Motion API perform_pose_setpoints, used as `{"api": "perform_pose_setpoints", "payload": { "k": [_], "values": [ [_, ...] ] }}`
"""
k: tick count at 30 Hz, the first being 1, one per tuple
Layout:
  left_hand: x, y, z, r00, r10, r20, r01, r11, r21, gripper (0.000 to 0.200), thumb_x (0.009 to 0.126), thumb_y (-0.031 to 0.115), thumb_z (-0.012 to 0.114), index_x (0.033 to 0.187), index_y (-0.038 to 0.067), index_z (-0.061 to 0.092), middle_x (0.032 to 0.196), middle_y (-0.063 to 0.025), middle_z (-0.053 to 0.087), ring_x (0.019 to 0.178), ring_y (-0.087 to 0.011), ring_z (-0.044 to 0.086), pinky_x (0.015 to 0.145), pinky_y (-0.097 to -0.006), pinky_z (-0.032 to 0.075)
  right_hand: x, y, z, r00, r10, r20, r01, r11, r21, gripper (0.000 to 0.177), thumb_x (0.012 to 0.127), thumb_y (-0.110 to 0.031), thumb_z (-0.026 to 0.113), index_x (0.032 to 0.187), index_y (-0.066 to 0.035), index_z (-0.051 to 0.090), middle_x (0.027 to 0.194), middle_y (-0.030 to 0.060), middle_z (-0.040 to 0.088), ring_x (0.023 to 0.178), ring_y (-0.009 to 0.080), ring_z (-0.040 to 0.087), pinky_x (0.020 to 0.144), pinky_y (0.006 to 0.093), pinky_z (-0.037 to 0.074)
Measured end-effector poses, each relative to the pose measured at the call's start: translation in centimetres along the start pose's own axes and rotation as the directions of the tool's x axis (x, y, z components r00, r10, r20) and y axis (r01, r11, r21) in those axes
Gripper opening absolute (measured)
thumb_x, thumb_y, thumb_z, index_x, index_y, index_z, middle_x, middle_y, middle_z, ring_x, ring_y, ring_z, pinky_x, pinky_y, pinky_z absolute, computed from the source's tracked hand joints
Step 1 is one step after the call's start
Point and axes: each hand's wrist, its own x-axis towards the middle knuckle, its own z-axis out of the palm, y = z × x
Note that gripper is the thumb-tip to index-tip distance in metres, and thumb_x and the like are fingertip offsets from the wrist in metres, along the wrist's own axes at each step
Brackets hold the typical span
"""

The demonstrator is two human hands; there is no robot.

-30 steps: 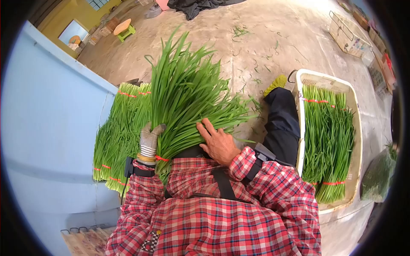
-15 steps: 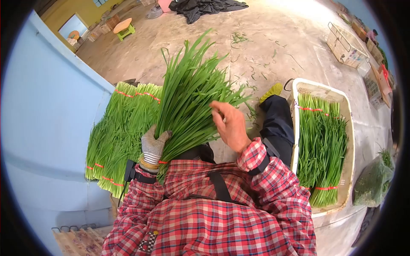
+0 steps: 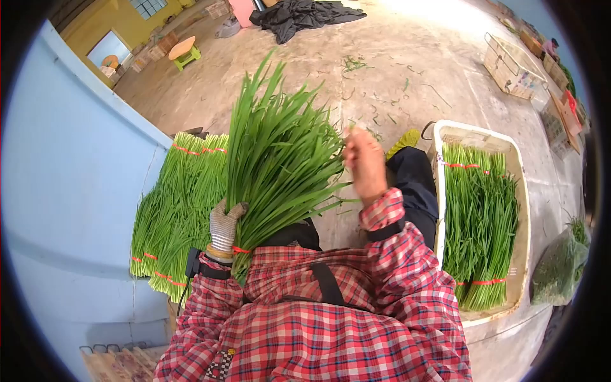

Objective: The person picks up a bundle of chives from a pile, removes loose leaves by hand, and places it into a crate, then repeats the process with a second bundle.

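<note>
A bundle of long green leaves (image 3: 273,146), tied near its base with a red band, fans out in front of me. My left hand (image 3: 224,228), in a striped glove, is wrapped round its lower stalks. Bare and smeared by motion, my right hand (image 3: 366,162) is just right of the leaf tips; whether its fingers hold anything is not clear. Banded green bundles (image 3: 184,210) lie stacked at the left. More tied bundles (image 3: 477,223) fill a white crate (image 3: 524,229) on my right.
Leaf scraps (image 3: 356,63) litter the concrete floor. A blue wall (image 3: 70,191) runs along the left. An empty-looking crate (image 3: 512,67) and a distant person (image 3: 550,46) are at the upper right. A clear bag of greens (image 3: 557,270) sits at the right.
My right hand has moved right and slightly up, away from the leaves. The bundle in my left hand has shifted a little left and stands more upright.
</note>
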Motion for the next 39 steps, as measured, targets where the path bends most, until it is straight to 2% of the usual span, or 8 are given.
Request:
{"api": "perform_pose_setpoints", "payload": {
  "k": [2, 5, 9, 15, 17, 18, 22, 39],
  "values": [
    [0.2, -0.2, -0.1, 1.000, -0.005, -0.025, 0.005, 1.000, -0.018, 0.035, 0.079, 0.015, 0.072, 0.100, -0.012, 0.063, 0.086, -0.0106, 0.068, 0.074, -0.0139, 0.059, 0.073, -0.0272, 0.050, 0.7, -2.2, -1.4, 0.987, -0.153, -0.045, 0.125, 0.916, -0.380, 0.043, 0.094, -0.022, 0.055, 0.130, 0.000, 0.049, 0.086, 0.0013, 0.065, 0.056, 0.0082, 0.053, 0.048, 0.0198, 0.037],
    [1.6, -1.3, -1.2, 0.993, 0.059, -0.107, -0.048, 0.994, 0.101, 0.037, 0.079, 0.017, 0.073, 0.098, -0.012, 0.062, 0.082, -0.0122, 0.068, 0.072, -0.0160, 0.059, 0.071, -0.0293, 0.049, 1.1, -2.6, -3.9, 0.850, -0.525, 0.041, 0.308, 0.433, -0.847, 0.032, 0.091, -0.019, 0.056, 0.114, 0.003, 0.060, 0.074, 0.0071, 0.066, 0.061, 0.0144, 0.059, 0.058, 0.0299, 0.048],
    [3.1, 2.8, -1.3, 0.950, 0.276, -0.143, -0.194, 0.885, 0.424, 0.042, 0.078, 0.020, 0.074, 0.096, -0.015, 0.059, 0.076, -0.0202, 0.066, 0.066, -0.0182, 0.058, 0.066, -0.0333, 0.049, -2.3, -1.4, -0.4, 0.902, -0.196, 0.384, 0.430, 0.483, -0.763, 0.018, 0.088, -0.016, 0.057, 0.095, -0.002, 0.066, 0.073, 0.0153, 0.066, 0.066, 0.0263, 0.064, 0.063, 0.0338, 0.050],
    [3.3, 5.2, 2.0, 0.848, 0.528, 0.037, -0.419, 0.625, 0.659, 0.033, 0.074, 0.014, 0.071, 0.103, 0.001, 0.064, 0.087, -0.0178, 0.067, 0.077, -0.0353, 0.064, 0.071, -0.0395, 0.051, -7.4, 4.8, 2.6, 0.649, 0.029, 0.760, 0.704, 0.353, -0.616, 0.018, 0.085, -0.019, 0.057, 0.095, -0.006, 0.067, 0.083, 0.0173, 0.066, 0.076, 0.0364, 0.064, 0.068, 0.0455, 0.051],
    [2.3, 3.4, 3.8, 0.753, 0.577, 0.317, -0.546, 0.278, 0.790, 0.050, 0.067, 0.018, 0.073, 0.114, 0.006, 0.060, 0.111, -0.0183, 0.062, 0.101, -0.0350, 0.059, 0.089, -0.0429, 0.046, -9.1, 5.2, 1.0, 0.654, 0.168, 0.738, 0.664, 0.339, -0.666, 0.020, 0.085, -0.019, 0.057, 0.097, -0.006, 0.066, 0.085, 0.0176, 0.066, 0.078, 0.0366, 0.064, 0.069, 0.0455, 0.051],
    [1.5, 2.8, 4.1, 0.861, 0.348, 0.371, -0.471, 0.269, 0.840, 0.067, 0.064, 0.022, 0.074, 0.127, 0.008, 0.054, 0.132, -0.0218, 0.048, 0.123, -0.0387, 0.044, 0.103, -0.0487, 0.034, -10.2, 5.5, 0.0, 0.634, 0.305, 0.711, 0.635, 0.320, -0.703, 0.021, 0.086, -0.020, 0.057, 0.098, -0.006, 0.066, 0.087, 0.0178, 0.067, 0.079, 0.0368, 0.064, 0.070, 0.0455, 0.051],
    [-1.6, 2.0, 5.5, 0.792, 0.323, 0.518, -0.571, 0.092, 0.816, 0.067, 0.065, 0.025, 0.073, 0.127, 0.008, 0.054, 0.142, -0.0261, 0.036, 0.132, -0.0460, 0.029, 0.111, -0.0555, 0.018, -13.9, 5.7, -4.0, 0.602, 0.525, 0.602, 0.478, 0.367, -0.798, 0.022, 0.087, -0.021, 0.054, 0.100, -0.008, 0.066, 0.092, 0.0185, 0.066, 0.083, 0.0376, 0.063, 0.074, 0.0468, 0.050],
    [-3.0, -0.6, 3.1, 0.768, 0.463, 0.443, -0.580, 0.210, 0.787, 0.060, 0.070, 0.020, 0.071, 0.127, 0.011, 0.054, 0.146, -0.0265, 0.030, 0.131, -0.0495, 0.029, 0.109, -0.0598, 0.019, -14.4, 2.5, -11.1, 0.834, 0.366, 0.412, 0.295, 0.336, -0.895, 0.024, 0.086, -0.017, 0.057, 0.104, -0.004, 0.067, 0.082, 0.0199, 0.066, 0.076, 0.0376, 0.064, 0.072, 0.0423, 0.052]
  ]
}}
